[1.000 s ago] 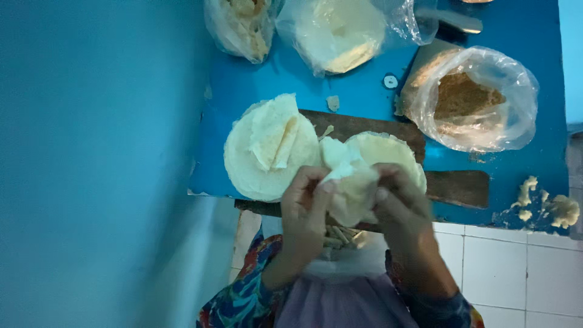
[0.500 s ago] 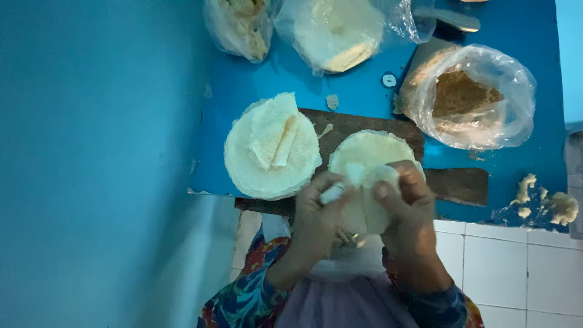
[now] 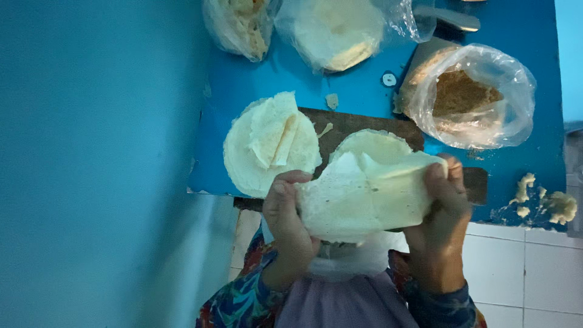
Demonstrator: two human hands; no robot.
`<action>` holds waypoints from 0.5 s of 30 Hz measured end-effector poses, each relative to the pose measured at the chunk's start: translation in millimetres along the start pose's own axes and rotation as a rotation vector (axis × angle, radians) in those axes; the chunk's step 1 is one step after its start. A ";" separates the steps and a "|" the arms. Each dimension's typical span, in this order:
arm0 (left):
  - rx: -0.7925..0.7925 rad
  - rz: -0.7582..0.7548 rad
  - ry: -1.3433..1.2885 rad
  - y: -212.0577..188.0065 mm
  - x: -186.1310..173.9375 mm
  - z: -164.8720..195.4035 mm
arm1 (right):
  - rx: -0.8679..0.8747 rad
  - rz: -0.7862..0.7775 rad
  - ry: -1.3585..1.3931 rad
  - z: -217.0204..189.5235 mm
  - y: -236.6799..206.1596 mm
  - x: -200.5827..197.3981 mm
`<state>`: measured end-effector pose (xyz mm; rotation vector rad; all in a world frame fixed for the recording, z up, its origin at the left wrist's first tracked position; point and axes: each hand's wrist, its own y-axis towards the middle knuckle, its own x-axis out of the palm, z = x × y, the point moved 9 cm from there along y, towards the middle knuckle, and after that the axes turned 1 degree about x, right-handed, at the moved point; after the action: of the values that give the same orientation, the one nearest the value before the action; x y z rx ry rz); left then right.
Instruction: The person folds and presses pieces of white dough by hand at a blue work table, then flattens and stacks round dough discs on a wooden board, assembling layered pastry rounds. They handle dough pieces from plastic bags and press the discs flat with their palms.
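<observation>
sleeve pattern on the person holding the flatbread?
Multicoloured floral print, blues with red and green, on the sleeve; head view shows it, below the left hand.

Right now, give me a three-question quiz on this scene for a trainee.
1. True or false: the left hand and right hand hold a thin dough sheet stretched between them.
2. What lies at the left end of the wooden board? A) a stack of round flat sheets B) a rolling pin C) a metal bowl
3. Fill in: the brown filling sits in a clear plastic ____.
Key: 1 true; 2 A; 3 bag.
</observation>
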<state>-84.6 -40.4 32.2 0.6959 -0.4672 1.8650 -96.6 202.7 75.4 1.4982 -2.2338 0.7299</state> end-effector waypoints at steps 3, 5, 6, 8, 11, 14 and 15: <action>-0.084 -0.016 -0.135 3.8 10.9 15.6 | -0.021 0.043 -0.013 -9.1 0.1 -4.6; -0.088 -0.303 0.257 11.2 35.6 29.8 | -0.052 -0.023 -0.065 -13.5 0.9 -1.1; -0.091 -0.448 0.455 12.2 48.0 30.3 | -0.077 -0.097 -0.097 -15.9 0.8 3.8; -0.008 -0.638 0.734 11.7 67.7 30.3 | -0.145 -0.253 -0.201 -21.2 -1.5 13.3; -0.304 -0.649 1.031 10.3 53.3 0.4 | -0.230 -0.371 -0.335 -26.9 -5.9 18.4; -0.168 -0.521 0.617 15.0 50.1 11.9 | -0.216 -0.308 -0.290 -31.0 -4.1 8.8; -0.022 -0.478 0.374 16.5 49.1 26.1 | -0.212 -0.319 -0.253 -31.2 -4.7 8.8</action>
<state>-107.5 -28.3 84.1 0.3853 -0.0668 1.4846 -95.4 213.2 106.4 1.8593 -2.0857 0.2099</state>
